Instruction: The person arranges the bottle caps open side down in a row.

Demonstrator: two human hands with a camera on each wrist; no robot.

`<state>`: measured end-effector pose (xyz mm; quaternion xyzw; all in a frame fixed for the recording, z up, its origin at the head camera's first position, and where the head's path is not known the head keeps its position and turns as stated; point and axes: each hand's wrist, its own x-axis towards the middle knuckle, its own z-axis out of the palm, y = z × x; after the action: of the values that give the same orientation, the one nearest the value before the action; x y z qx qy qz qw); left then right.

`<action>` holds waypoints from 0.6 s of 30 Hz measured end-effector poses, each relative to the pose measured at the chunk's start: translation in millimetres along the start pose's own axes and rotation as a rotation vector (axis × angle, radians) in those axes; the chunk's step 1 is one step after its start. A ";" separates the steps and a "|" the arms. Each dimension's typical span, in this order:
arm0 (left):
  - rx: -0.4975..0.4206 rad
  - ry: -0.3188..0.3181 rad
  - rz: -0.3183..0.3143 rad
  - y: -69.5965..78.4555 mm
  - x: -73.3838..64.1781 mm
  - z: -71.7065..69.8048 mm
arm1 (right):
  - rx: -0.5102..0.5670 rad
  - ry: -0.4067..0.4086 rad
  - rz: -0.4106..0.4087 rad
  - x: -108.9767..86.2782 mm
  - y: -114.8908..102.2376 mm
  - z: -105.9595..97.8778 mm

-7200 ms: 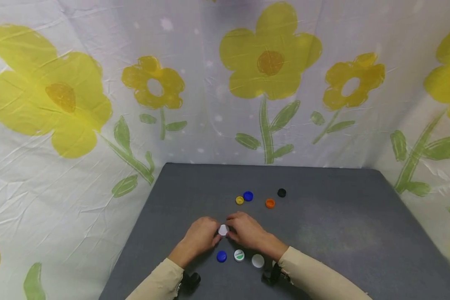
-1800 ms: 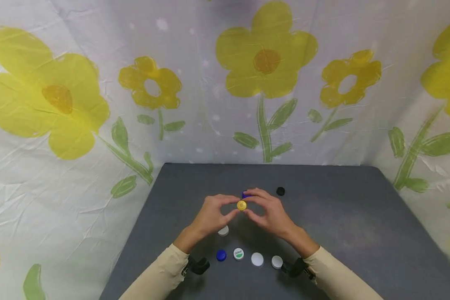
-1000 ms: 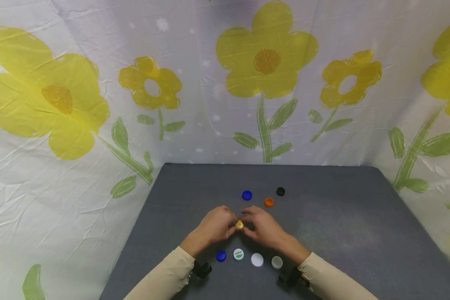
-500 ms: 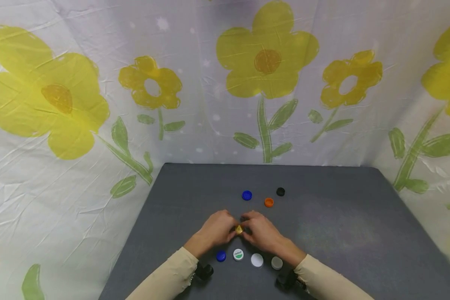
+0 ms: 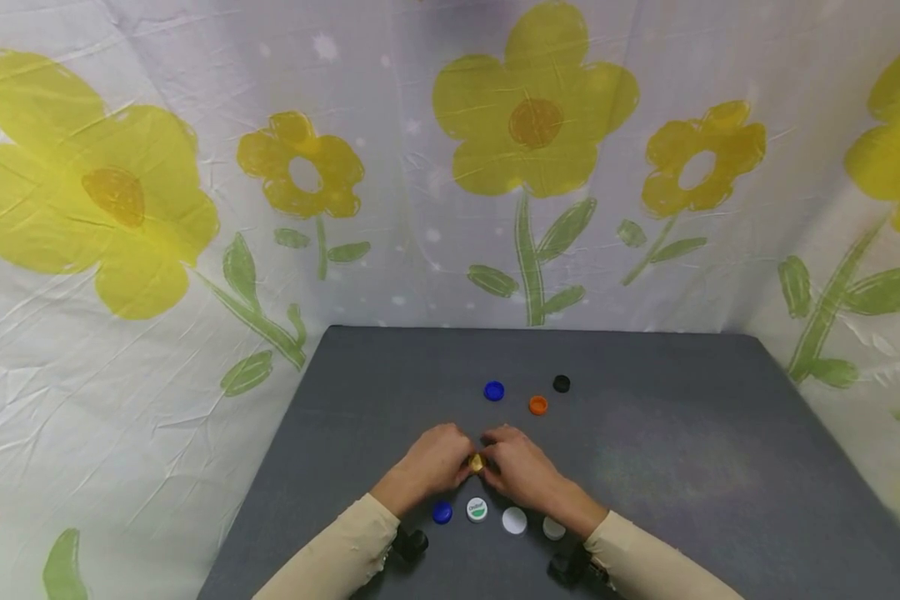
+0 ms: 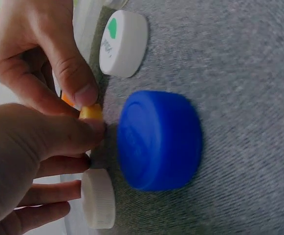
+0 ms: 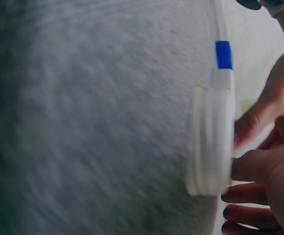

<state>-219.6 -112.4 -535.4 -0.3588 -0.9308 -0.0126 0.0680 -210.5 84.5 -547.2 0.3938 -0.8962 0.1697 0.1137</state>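
Note:
A small yellow bottle cap (image 5: 477, 462) is pinched between the fingertips of both hands, low over the grey table (image 5: 682, 433). My left hand (image 5: 437, 458) holds it from the left, my right hand (image 5: 523, 468) from the right. Thumb tips of both hands meet at the yellow cap (image 6: 91, 112) in the left wrist view. Beside the left hand's other fingers stands a ribbed white cap (image 6: 98, 198), which the hand covers in the head view. In the right wrist view the right hand (image 7: 278, 181) hides the yellow cap.
Nearer the body lie a blue cap (image 5: 442, 512), a white cap with a green mark (image 5: 477, 509), a plain white cap (image 5: 514, 521) and another white cap (image 5: 553, 528), partly covered. Farther back are blue (image 5: 494, 391), orange (image 5: 538, 405) and black (image 5: 562, 384) caps.
Earlier both hands were at a white cap. Since then they have picked up the yellow cap from the back group, brought it nearer the body and lowered it; lately they barely move.

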 end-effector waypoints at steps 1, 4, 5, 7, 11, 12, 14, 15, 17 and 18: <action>-0.008 -0.003 -0.004 -1.5 0.3 -1.2 | 0.003 -0.003 0.008 0.5 0.8 -1.9; -0.018 -0.008 -0.026 -7.0 2.4 -7.0 | 0.006 0.009 0.028 3.4 6.6 -10.8; -0.016 -0.007 -0.035 -9.2 3.7 -9.9 | 0.002 0.017 0.035 5.1 9.7 -14.5; -0.012 0.004 -0.054 -13.7 7.2 -15.2 | -0.005 0.038 0.046 9.1 16.6 -22.8; 0.003 0.035 -0.079 -21.0 16.4 -26.8 | -0.029 0.061 0.074 18.1 30.2 -38.9; 0.012 0.044 -0.087 -22.4 19.5 -29.3 | -0.035 0.064 0.081 20.6 33.3 -42.3; 0.029 0.059 -0.103 -24.6 25.8 -34.4 | -0.049 0.063 0.095 25.8 38.9 -48.0; 0.034 0.066 -0.114 -25.4 29.3 -36.3 | -0.052 0.061 0.103 28.5 41.4 -50.5; 0.043 0.079 -0.137 -27.0 36.9 -38.7 | -0.067 0.054 0.122 33.8 46.4 -54.1; 0.042 0.085 -0.148 -27.8 40.8 -39.2 | -0.064 0.051 0.132 36.6 48.4 -55.6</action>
<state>-263.5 -108.7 -490.3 -0.2869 -0.9511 -0.0134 0.1138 -266.9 112.7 -494.3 0.3257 -0.9220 0.1580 0.1374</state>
